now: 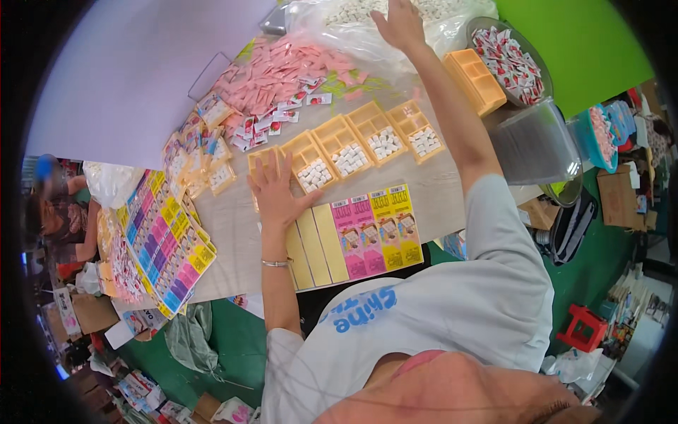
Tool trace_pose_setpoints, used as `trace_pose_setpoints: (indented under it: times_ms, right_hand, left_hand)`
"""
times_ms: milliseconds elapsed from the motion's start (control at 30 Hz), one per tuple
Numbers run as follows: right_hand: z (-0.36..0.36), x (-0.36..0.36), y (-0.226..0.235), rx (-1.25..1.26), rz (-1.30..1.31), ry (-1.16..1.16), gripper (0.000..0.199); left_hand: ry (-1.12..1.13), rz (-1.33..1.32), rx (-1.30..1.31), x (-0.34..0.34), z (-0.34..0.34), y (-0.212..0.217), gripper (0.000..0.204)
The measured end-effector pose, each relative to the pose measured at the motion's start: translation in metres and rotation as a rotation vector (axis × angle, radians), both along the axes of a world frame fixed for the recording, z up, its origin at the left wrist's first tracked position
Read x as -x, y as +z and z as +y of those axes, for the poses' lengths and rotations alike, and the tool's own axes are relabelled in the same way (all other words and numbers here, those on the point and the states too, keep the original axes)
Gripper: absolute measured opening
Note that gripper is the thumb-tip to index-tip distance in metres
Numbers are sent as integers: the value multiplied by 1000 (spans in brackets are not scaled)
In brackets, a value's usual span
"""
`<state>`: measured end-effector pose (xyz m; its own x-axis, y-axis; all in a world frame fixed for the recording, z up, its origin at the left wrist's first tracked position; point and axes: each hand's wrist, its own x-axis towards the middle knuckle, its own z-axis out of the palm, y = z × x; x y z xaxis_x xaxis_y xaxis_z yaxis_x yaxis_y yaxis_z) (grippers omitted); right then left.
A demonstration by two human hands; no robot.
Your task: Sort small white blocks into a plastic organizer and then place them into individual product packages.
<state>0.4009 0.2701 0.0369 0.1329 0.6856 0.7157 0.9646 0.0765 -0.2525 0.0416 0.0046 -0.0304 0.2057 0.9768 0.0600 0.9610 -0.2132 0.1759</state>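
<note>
A pale table [226, 233] over a green floor [240, 346] is carrying a row of five yellow trays [349, 148] running lower left to upper right, the left hand [275, 191] lying flat and open-fingered on the nearest, while the right hand [399, 25] is reaching, spread and holding nothing, into a clear bag [332, 28].

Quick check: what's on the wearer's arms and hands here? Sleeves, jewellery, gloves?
Both hands are bare, no gloves. The left hand has a thin silver-coloured bangle at the wrist. The right hand shows no ring, watch or band that I can make out. Both forearms are uncovered; short light grey T-shirt sleeves end at about the elbow. The shirt carries blue lettering on the chest.
</note>
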Motion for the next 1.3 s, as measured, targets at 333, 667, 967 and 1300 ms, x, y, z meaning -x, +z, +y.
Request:
trace_pose_setpoints:
  times_ms: [333, 667, 967, 1300]
  right_hand:
    - [-269, -32, -69, 478, -247, 453, 71]
    - [-294, 13, -101, 491, -55, 249, 80]
    - [-277, 13, -73, 428, -14, 16, 70]
    - [-123, 31, -58, 844, -189, -5, 22]
  left_hand:
    - [-166, 23, -84, 29, 21, -1, 97]
    - [-183, 16, -115, 33, 13, -9, 84]
    - [-198, 28, -56, 37, 4, 3, 82]
    - [-208, -117, -149, -125, 22, -3, 85]
